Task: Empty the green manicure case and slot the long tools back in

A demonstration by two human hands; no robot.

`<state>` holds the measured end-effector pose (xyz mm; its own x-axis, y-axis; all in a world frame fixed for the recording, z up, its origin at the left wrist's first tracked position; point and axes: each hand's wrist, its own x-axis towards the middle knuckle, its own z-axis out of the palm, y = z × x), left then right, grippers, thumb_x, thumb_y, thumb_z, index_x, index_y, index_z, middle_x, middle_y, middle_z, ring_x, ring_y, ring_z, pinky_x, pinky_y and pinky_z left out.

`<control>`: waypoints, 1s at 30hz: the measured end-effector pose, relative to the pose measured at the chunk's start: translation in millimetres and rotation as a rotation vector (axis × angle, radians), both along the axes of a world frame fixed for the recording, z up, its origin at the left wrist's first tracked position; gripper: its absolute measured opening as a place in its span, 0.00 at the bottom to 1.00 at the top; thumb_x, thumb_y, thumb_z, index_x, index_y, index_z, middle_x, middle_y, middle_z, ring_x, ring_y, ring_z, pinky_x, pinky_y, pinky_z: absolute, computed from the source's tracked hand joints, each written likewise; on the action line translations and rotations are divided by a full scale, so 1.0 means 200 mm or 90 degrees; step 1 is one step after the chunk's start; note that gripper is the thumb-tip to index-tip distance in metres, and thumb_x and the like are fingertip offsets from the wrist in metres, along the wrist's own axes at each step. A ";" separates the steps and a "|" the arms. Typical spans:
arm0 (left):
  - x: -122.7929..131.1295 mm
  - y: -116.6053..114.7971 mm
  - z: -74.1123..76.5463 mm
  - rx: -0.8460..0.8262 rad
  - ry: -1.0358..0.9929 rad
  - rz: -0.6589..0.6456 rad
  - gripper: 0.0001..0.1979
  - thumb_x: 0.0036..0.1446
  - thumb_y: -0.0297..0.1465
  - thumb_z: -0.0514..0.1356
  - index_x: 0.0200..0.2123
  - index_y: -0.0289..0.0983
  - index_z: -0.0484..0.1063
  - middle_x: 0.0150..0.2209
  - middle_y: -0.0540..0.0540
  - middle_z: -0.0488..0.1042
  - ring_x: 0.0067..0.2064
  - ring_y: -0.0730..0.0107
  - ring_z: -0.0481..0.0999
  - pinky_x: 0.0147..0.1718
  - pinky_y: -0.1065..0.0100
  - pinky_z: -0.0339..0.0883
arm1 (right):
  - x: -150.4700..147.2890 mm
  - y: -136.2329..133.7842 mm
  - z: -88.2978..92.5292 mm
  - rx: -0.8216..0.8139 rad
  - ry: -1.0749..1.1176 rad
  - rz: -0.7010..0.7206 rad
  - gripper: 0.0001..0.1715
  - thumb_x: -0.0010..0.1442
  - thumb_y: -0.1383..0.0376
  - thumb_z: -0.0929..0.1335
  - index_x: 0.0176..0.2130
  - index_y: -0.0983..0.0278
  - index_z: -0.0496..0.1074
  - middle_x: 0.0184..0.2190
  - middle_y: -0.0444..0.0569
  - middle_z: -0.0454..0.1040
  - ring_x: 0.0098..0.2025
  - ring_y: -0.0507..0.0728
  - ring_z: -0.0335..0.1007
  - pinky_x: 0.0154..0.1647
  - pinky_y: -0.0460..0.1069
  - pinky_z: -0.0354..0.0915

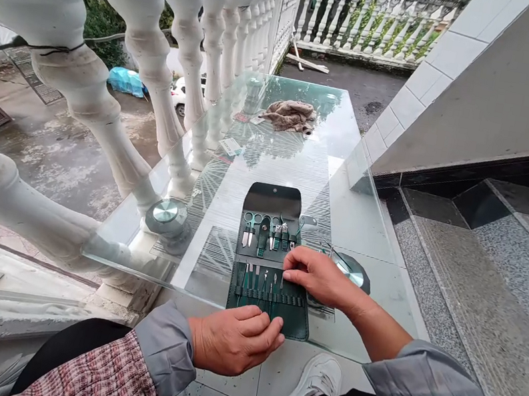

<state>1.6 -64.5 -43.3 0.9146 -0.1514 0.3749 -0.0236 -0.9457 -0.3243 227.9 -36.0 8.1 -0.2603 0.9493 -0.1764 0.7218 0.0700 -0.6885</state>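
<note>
A dark green manicure case (294, 316) lies unfolded on the glass table. Its upper row holds small scissors (250, 228), nail clippers (281, 235) and other implements under straps. Slim metal tools (256, 276) stand in the loops of the lower row. My right hand (315, 275) is closed in a pinch at the right end of that lower row, on a slim manicure tool (282, 282) mostly covered by the fingers. My left hand (238, 341) is curled over the case's lower edge, thumb against fingers; what it grips there is hidden.
The glass table (362, 221) rests on round metal-topped supports (165, 212). Thin tools (336, 256) lie right of the case. A crumpled brown cloth (289, 116) and a small card (230, 146) lie farther back. A white balustrade (166, 60) runs along the left; stone steps (467, 259) are on the right.
</note>
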 end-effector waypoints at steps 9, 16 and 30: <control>0.00 0.01 0.03 -0.011 -0.011 -0.016 0.16 0.61 0.27 0.53 0.50 0.26 0.70 0.50 0.33 0.69 0.45 0.61 0.70 0.43 0.61 0.66 | -0.03 0.02 0.00 -0.106 0.072 -0.042 0.07 0.49 0.62 0.66 0.27 0.63 0.70 0.24 0.42 0.68 0.27 0.51 0.61 0.29 0.46 0.57; 0.00 0.00 0.03 -0.028 -0.012 -0.002 0.15 0.61 0.26 0.53 0.50 0.27 0.69 0.52 0.33 0.67 0.44 0.63 0.70 0.43 0.62 0.66 | -0.04 0.03 -0.02 -0.101 0.061 -0.103 0.06 0.47 0.63 0.65 0.23 0.64 0.69 0.22 0.42 0.69 0.26 0.50 0.61 0.28 0.46 0.57; 0.00 -0.01 0.02 -0.024 -0.027 -0.002 0.15 0.61 0.26 0.54 0.49 0.26 0.69 0.46 0.33 0.71 0.44 0.61 0.72 0.44 0.60 0.67 | 0.27 0.03 0.05 0.062 0.141 -0.413 0.12 0.47 0.58 0.66 0.31 0.63 0.73 0.24 0.45 0.74 0.20 0.49 0.61 0.23 0.47 0.59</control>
